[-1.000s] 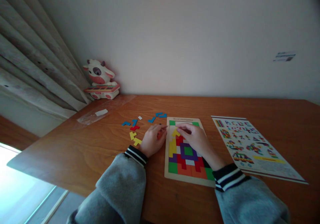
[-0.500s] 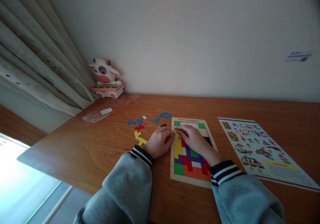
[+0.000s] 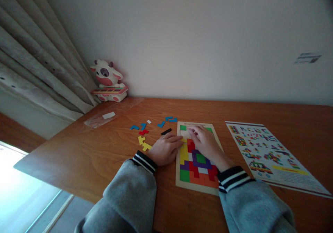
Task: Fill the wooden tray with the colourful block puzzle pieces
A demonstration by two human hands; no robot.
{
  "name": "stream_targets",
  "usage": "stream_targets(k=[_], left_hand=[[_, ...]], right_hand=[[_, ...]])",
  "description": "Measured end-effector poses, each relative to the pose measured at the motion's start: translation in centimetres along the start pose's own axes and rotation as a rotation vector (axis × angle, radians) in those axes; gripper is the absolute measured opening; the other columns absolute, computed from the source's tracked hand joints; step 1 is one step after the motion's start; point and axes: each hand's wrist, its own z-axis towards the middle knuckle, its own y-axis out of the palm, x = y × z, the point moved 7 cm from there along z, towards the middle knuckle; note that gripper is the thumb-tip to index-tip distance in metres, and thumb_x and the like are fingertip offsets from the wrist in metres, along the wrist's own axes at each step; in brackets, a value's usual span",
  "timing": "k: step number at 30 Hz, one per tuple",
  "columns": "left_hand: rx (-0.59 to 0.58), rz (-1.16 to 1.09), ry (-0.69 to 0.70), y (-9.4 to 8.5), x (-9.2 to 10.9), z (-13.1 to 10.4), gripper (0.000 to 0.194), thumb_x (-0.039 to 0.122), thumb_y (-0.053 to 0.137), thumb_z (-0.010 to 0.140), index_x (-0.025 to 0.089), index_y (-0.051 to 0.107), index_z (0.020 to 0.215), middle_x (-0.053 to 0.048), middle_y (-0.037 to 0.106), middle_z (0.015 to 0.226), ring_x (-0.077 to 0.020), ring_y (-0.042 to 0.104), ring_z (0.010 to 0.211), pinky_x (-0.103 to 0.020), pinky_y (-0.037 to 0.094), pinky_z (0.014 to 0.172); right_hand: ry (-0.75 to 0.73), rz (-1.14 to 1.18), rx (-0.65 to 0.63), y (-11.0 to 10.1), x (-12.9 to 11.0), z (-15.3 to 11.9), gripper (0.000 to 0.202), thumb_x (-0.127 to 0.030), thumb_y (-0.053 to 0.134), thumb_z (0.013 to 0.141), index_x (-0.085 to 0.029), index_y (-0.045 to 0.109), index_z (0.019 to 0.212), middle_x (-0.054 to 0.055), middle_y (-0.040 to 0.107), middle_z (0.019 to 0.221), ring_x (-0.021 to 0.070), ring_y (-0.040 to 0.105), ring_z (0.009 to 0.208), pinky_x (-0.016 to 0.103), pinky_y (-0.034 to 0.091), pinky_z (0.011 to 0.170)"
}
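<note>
A wooden puzzle board [image 3: 197,188] lies in front of me, its lower part filled with coloured block pieces. My left hand [image 3: 165,149] rests at its left edge, fingers stretched out onto a yellow piece [image 3: 184,152] in the left column. Over the upper part of the board is my right hand [image 3: 205,143], its fingers bent and pressed together; whatever they may hold is hidden. Beneath it show a red piece [image 3: 190,145] and a purple piece [image 3: 194,155] around a green square [image 3: 201,158]. Another green square [image 3: 183,128] sits in the top left corner.
Left of the board lie a black bar [image 3: 166,131], several blue pieces [image 3: 161,124], a red piece [image 3: 143,132] and yellow pieces [image 3: 147,146]. A printed pattern sheet [image 3: 270,153] lies to the right. Clear plastic wrap [image 3: 96,121] and a toy cow [image 3: 109,82] are at the back left.
My right hand has let go of the yellow piece at the board's left edge and shifted slightly up and right. My left fingers have straightened over that spot. The black bar shows more fully.
</note>
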Motion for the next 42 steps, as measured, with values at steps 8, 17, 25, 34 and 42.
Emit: stream_targets(k=[8,17,25,34,42], left_hand=[[-0.006,-0.024,0.058,-0.1,0.5,-0.1,0.031,0.014,0.048,0.09,0.018,0.069,0.112,-0.006,0.071,0.119,-0.0228,0.06,0.112,-0.039,0.05,0.101],[0.044,-0.023,-0.002,-1.6,0.0,-0.1,0.036,0.008,0.05,0.082,0.019,0.069,0.11,-0.007,0.072,0.11,-0.0215,0.065,0.101,-0.038,0.052,0.095],[0.253,0.203,-0.237,-6.5,-7.2,-4.1,0.033,0.01,0.049,0.088,0.02,0.069,0.112,-0.008,0.072,0.107,-0.0224,0.065,0.099,-0.039,0.054,0.091],[0.028,0.159,-0.214,-7.4,-8.6,-10.4,0.035,0.047,0.066,0.087,0.026,0.069,0.115,-0.005,0.072,0.114,-0.0212,0.067,0.104,-0.035,0.054,0.094],[0.014,0.079,-0.079,-6.1,-5.7,-9.3,0.025,0.032,0.058,0.095,0.026,0.072,0.115,-0.005,0.074,0.112,-0.0203,0.066,0.108,-0.038,0.055,0.097]], right_hand=[[0.151,-0.028,0.173,-6.1,4.8,-1.8,0.032,-0.041,0.044,0.098,-0.02,0.068,0.103,0.009,0.07,0.097,0.023,0.065,0.086,0.037,0.051,0.078],[0.088,-0.116,0.058,-5.2,8.5,-3.5,0.035,-0.036,0.043,0.097,-0.022,0.065,0.118,0.012,0.07,0.119,0.0277,0.064,0.11,0.047,0.049,0.098],[0.101,-0.15,-0.012,-3.9,8.9,-4.2,0.042,-0.034,0.041,0.096,-0.018,0.06,0.13,0.016,0.068,0.124,0.0306,0.065,0.114,0.051,0.049,0.099],[0.098,-0.146,-0.013,-3.9,8.9,-4.8,0.041,-0.034,0.041,0.095,-0.022,0.058,0.13,0.013,0.07,0.12,0.0299,0.066,0.11,0.05,0.051,0.097],[0.114,-0.123,-0.009,-4.0,8.8,-4.8,0.04,-0.034,0.042,0.095,-0.022,0.059,0.128,0.013,0.071,0.118,0.031,0.066,0.11,0.051,0.051,0.096]])
